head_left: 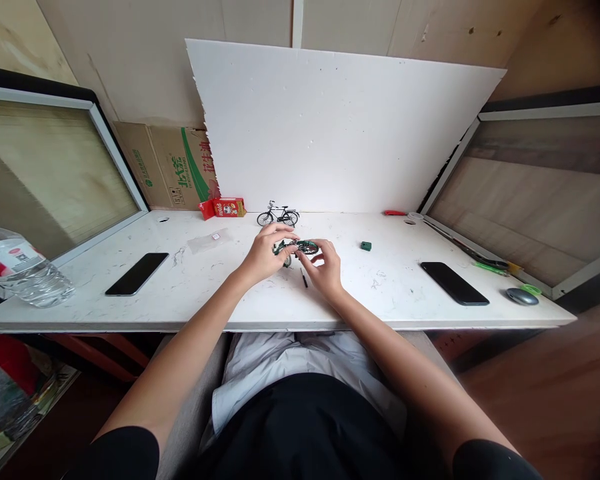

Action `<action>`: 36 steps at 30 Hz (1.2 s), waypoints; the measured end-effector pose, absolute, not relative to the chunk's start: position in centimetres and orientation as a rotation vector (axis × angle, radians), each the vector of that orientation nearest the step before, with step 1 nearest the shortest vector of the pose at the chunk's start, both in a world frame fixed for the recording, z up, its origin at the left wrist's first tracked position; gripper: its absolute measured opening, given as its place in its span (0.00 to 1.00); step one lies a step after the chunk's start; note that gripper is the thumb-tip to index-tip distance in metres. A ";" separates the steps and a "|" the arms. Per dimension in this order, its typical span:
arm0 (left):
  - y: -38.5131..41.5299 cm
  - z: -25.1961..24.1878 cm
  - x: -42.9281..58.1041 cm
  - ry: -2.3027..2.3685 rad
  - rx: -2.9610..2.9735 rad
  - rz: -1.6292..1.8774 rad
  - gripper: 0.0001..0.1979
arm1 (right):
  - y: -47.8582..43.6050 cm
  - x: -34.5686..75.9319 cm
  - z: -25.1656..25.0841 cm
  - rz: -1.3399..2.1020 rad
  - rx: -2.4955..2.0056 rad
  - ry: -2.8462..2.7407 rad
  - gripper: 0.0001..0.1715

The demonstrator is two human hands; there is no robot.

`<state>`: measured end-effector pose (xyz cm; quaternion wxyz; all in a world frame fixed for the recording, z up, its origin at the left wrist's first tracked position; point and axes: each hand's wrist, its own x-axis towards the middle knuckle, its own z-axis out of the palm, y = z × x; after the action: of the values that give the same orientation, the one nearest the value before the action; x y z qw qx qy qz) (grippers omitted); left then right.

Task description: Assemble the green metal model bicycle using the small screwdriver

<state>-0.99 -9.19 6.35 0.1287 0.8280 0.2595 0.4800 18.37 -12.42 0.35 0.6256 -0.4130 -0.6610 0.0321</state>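
My left hand (pixel 267 250) and my right hand (pixel 326 268) meet over the middle of the white table (pixel 190 300). Both pinch a small dark green model bicycle part (pixel 300 248) held just above the tabletop. The fingers of each hand are curled round it. A thin dark tool or rod (pixel 304 278) lies on the table beside my right hand. A finished small black model bicycle (pixel 279 215) stands upright behind my hands, near the white foam board (pixel 340 127).
Black phones lie at the left (pixel 137 273) and the right (pixel 455 283). A water bottle (pixel 20 270) lies at the left edge. A red packet (pixel 225 207), a small green piece (pixel 365 246), a grey mouse (pixel 522 297) and a cardboard box (pixel 170 167) are also in view.
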 end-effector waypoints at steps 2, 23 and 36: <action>-9.2 6.5 -1.1 0.764 2.398 1.428 0.09 | -12.3 18.3 0.1 0.087 -0.947 -1.511 0.17; -9.0 6.5 -0.9 0.813 1.675 1.022 0.18 | -12.4 18.5 -0.1 -0.295 -1.074 -1.693 0.13; -7.3 4.4 -1.8 0.836 1.375 0.969 0.23 | -12.9 18.5 0.4 -0.420 -1.079 -2.005 0.23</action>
<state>-1.76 -7.26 4.36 0.5905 0.5908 0.3590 0.4163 18.53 -12.92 0.38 0.4012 -0.4269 -0.7932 -0.1663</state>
